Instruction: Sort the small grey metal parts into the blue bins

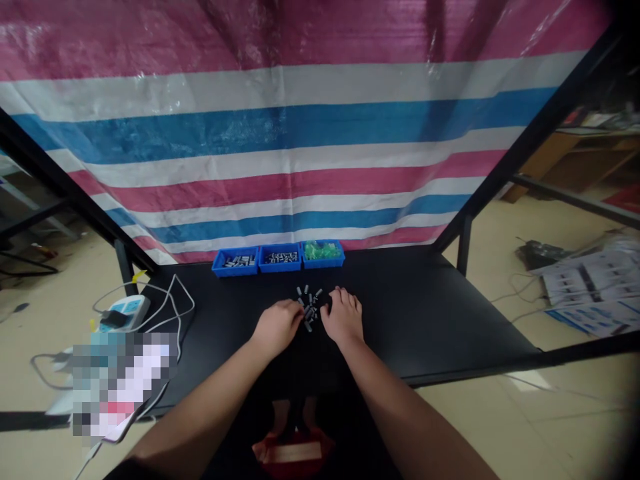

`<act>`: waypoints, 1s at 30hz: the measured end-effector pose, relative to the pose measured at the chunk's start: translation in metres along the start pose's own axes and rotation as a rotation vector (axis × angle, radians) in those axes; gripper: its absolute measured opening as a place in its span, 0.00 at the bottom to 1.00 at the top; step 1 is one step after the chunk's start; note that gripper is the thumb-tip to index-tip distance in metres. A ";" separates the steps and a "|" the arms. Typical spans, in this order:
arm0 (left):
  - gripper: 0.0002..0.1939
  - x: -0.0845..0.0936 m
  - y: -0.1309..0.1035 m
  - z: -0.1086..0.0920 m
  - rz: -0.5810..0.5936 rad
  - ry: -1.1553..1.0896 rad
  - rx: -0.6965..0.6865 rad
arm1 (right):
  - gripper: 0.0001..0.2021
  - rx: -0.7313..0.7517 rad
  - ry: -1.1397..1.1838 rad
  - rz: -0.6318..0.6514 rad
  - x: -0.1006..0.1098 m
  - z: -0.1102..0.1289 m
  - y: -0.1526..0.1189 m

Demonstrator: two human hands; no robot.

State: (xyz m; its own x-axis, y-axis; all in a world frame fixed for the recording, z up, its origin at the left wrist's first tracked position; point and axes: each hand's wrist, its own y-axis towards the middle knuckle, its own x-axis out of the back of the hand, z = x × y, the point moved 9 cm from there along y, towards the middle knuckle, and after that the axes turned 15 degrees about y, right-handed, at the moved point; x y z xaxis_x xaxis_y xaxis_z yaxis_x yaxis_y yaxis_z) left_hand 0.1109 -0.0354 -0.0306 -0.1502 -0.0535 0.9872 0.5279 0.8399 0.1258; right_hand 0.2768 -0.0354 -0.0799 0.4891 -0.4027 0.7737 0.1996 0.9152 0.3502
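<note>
The grey bits (310, 311) lie in a loose heap on the black table (415, 300), between the two hands. The left hand (279, 327) is on the left side of the heap, its fingers bent and its tips right at the bits. I cannot tell if it pinches one. The right hand (345, 316) is on the other side, palm down, thumb a little away from the fingers. I cannot tell if anything is under it. The bits look like short tubes, so a bump from a finger could make some roll off across the table. They lie close together and at all angles, so fingers could grab two at once or push others away. The bits and the table are both dark, so one could be easy to miss. Behind them stand the left bin (236, 271), middle bin (280, 268) and right bin (324, 263), side by side. A hand reaching too fast could knock a bin and spill it. Over on the left, the white cord (193, 305) loops onto the table, and a left arm swinging wide could catch it.
</note>
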 end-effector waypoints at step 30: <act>0.07 -0.023 0.058 0.028 0.157 0.118 -0.137 | 0.14 0.008 0.039 -0.023 0.000 -0.001 0.001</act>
State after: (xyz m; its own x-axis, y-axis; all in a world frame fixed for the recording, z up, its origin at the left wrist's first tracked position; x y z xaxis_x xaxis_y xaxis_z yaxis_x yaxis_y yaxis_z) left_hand 0.1217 0.0294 -0.0484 0.0369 0.0028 0.9993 0.6469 0.7622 -0.0260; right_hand 0.2780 -0.0349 -0.0798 0.5172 -0.4226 0.7443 0.2042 0.9054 0.3723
